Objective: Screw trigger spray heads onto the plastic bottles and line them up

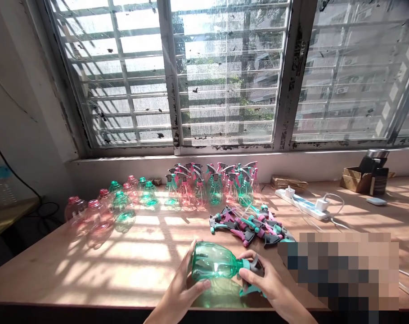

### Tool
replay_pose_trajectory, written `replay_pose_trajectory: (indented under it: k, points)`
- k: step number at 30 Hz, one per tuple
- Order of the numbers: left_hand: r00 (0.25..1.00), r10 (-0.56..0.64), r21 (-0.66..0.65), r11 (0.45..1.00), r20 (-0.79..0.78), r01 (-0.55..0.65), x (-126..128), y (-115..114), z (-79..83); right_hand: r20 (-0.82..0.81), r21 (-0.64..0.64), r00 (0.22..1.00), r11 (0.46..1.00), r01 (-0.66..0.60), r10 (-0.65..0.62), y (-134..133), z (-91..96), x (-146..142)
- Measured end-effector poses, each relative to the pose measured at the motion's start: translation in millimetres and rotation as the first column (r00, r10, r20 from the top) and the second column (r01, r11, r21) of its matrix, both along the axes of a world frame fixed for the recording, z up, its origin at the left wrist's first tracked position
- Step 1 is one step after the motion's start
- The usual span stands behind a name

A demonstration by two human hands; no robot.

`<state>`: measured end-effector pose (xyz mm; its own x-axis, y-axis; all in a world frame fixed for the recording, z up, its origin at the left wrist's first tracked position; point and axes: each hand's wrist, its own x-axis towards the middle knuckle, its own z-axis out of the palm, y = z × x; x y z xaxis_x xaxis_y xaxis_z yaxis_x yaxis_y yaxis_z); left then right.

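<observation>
- A round green plastic bottle [214,260] is held by the left hand [184,285], likely to stop wobbling.
- Its grey-and-teal plastic top [257,266] is held by the right hand [269,280].

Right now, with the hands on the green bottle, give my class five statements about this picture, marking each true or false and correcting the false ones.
1. The left hand holds the green bottle near its base. True.
2. The held bottle is upright. False: it is on its side.
3. The right hand grips the spray head at the bottle's neck. True.
4. The bottles at the far left all wear spray heads. False: their necks are bare.
5. A white power strip lies right of the loose spray heads. True.
</observation>
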<state>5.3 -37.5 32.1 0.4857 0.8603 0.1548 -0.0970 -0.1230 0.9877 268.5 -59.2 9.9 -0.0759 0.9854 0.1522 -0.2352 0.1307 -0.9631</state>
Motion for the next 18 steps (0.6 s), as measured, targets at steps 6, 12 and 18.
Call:
replay_pose_trajectory:
  k: [6, 12, 18]
  points:
    - [0.998, -0.057, 0.051, 0.997, -0.007, 0.057, -0.4, 4.7, -5.4, -0.019, -0.003, 0.999, 1.000, 0.030, -0.031, 3.0, -4.5, -1.4]
    - [0.998, -0.052, 0.042, 0.998, 0.034, 0.051, 0.4, 2.3, -11.0, -0.019, 0.006, 1.000, 1.000, 0.023, -0.023, 5.3, -11.9, -0.1]
    - [1.000, -0.005, 0.016, 1.000, -0.019, 0.005, -1.2, 1.9, -4.5, 0.033, 0.026, 0.998, 0.999, 0.044, -0.045, 5.2, -13.4, 0.2]
